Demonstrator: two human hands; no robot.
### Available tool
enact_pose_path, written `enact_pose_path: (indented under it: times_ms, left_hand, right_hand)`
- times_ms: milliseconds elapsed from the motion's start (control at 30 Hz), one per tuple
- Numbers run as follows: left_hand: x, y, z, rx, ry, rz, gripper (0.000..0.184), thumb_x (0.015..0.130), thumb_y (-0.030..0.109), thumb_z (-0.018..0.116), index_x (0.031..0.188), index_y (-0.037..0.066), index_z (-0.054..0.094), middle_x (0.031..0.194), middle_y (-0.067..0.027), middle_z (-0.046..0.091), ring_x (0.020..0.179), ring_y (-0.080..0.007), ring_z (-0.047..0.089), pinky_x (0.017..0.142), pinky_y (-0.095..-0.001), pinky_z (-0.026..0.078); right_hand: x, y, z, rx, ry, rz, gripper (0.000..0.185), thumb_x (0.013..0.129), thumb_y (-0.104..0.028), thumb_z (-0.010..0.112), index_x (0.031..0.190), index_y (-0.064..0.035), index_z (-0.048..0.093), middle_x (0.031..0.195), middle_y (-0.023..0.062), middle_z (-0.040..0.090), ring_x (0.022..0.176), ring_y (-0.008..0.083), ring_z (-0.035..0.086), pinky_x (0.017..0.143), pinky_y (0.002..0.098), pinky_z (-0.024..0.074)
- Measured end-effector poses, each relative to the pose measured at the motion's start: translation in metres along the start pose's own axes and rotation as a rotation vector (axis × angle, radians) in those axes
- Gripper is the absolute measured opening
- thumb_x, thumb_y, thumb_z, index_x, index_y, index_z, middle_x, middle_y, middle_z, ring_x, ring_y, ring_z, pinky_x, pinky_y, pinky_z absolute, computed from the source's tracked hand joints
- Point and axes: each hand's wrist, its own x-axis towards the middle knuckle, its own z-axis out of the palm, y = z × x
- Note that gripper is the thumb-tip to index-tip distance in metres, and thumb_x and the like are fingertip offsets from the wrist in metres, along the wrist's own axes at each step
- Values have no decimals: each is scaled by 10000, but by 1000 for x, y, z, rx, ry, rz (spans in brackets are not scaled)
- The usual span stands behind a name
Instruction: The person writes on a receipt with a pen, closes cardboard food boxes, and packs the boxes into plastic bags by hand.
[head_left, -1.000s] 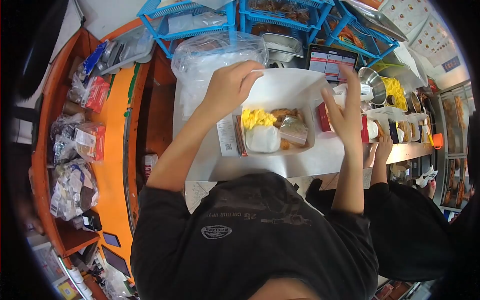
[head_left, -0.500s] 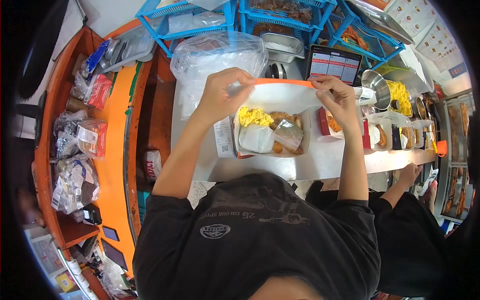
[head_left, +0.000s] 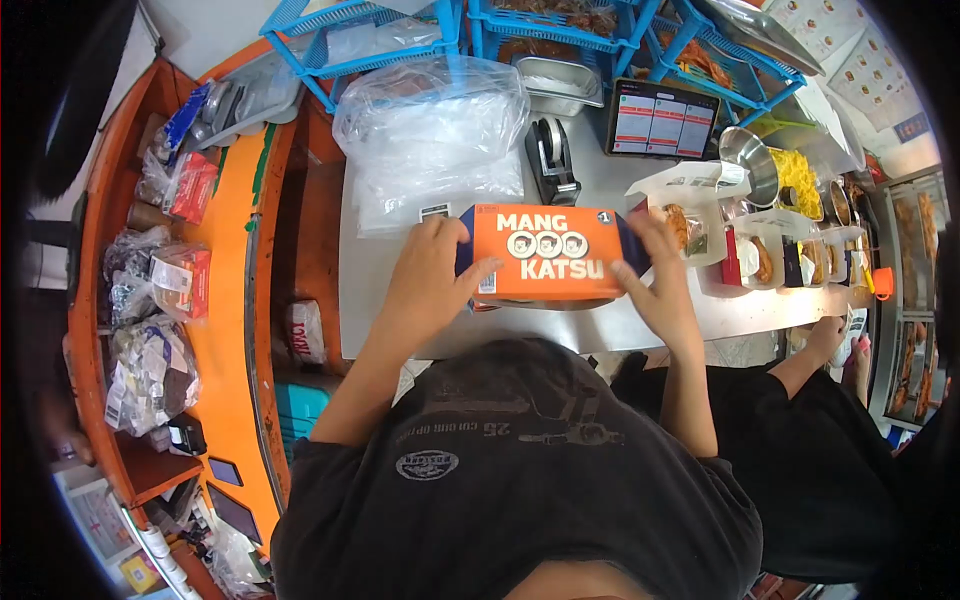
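Observation:
An orange cardboard food box (head_left: 545,255), printed "MANG KATSU", sits on the metal table in front of me with its lid folded down, so its contents are hidden. My left hand (head_left: 430,270) grips the dark left end, thumb on the printed top. At the other end, my right hand (head_left: 662,275) holds the right corner, with its thumb on the top and its fingers behind the side. Part of a printed paper slip (head_left: 436,212) shows behind the box on the left. An open food box (head_left: 690,225) with fried food stands just right of my right hand.
Clear plastic bags (head_left: 430,130) lie at the back left, beside a tape dispenser (head_left: 553,165). A tablet (head_left: 662,120) stands behind, under blue racks (head_left: 385,50). More open boxes (head_left: 760,260) line the right side, near a co-worker's hand (head_left: 826,338) and a metal bowl (head_left: 748,165).
The box's lid has come down toward me, covering the egg, wrapped white portion and fried pieces. Both hands have moved from the lid's raised edge down to the box's two ends.

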Motion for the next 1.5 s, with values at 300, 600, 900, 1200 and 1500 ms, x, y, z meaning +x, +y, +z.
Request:
enact_pose_path:
  times_ms: [300,600,900,1200,1500]
  left_hand:
    - [29,1,0,-358,356,297,302,827,233,714,1017,3,661,916,-115,686,770,-193,626,712,-287,477]
    - [47,10,1,-472,385,293,202,916,205,640,927,6,673,743,-36,652,593,-63,497,496,-242,370]
    - [46,12,3,-508,376,302,181,913,180,642,925,1,674,735,-19,639,582,-47,516,473,-242,384]
    - [35,6,-12,-536,258,400,203,890,145,596,1002,-2,681,899,-89,688,803,-137,600,679,-287,448]
    - [-1,-10,29,34,229,140,321,819,270,702,943,-20,643,843,-141,607,805,-303,545,733,-376,431]
  right_hand:
    - [-27,-28,2,-278,32,-130,195,784,-281,730,891,-119,753,1555,294,63,1409,540,10,1132,569,110]
    - [-10,16,24,-301,70,-64,624,724,-225,701,1333,-219,570,1524,351,-150,1385,576,-159,1127,607,75]
    - [15,50,71,-73,523,275,207,842,-299,722,880,-97,749,1531,358,53,1410,532,37,1125,575,141]
    - [-8,39,54,-160,19,-19,321,891,-415,636,926,-121,759,1530,329,154,1445,433,113,1153,502,133]
    - [5,0,21,-30,343,230,429,834,-303,722,1037,59,615,1105,225,593,1000,324,597,846,414,476]
